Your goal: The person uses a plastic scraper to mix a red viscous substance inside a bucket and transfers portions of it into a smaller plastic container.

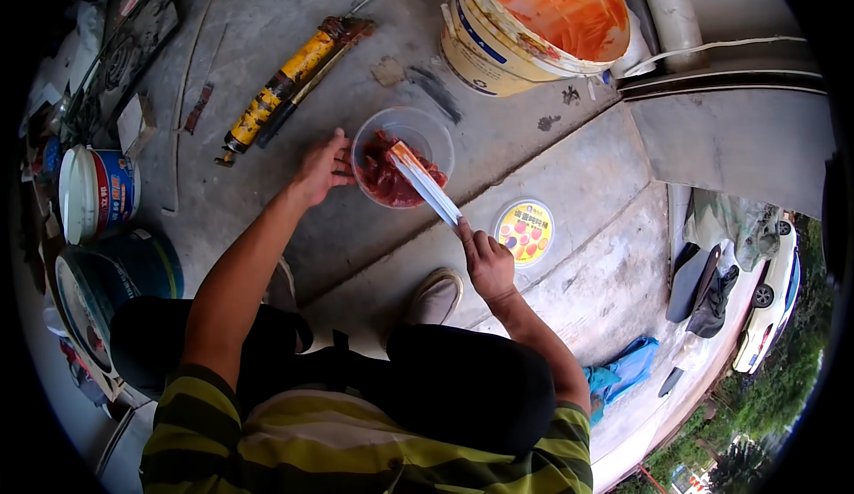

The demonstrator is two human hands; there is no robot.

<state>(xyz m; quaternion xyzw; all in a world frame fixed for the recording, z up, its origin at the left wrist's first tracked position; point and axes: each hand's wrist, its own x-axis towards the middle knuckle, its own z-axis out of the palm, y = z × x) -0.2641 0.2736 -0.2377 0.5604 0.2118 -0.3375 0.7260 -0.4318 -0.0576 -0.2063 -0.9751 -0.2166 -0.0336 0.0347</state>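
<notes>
A clear plastic bowl holding a dark red paste sits on the concrete floor in front of me. My left hand grips the bowl's left rim. My right hand is shut on a flat white stirring stick, whose orange-smeared tip rests in the paste. I crouch over the bowl, with my knees and one shoe below it.
A large cream bucket coated with orange paint stands behind the bowl. A yellow caulking gun lies at the back left. A round yellow lid lies right of my right hand. Paint cans stand at the left. Cloths lie at the right.
</notes>
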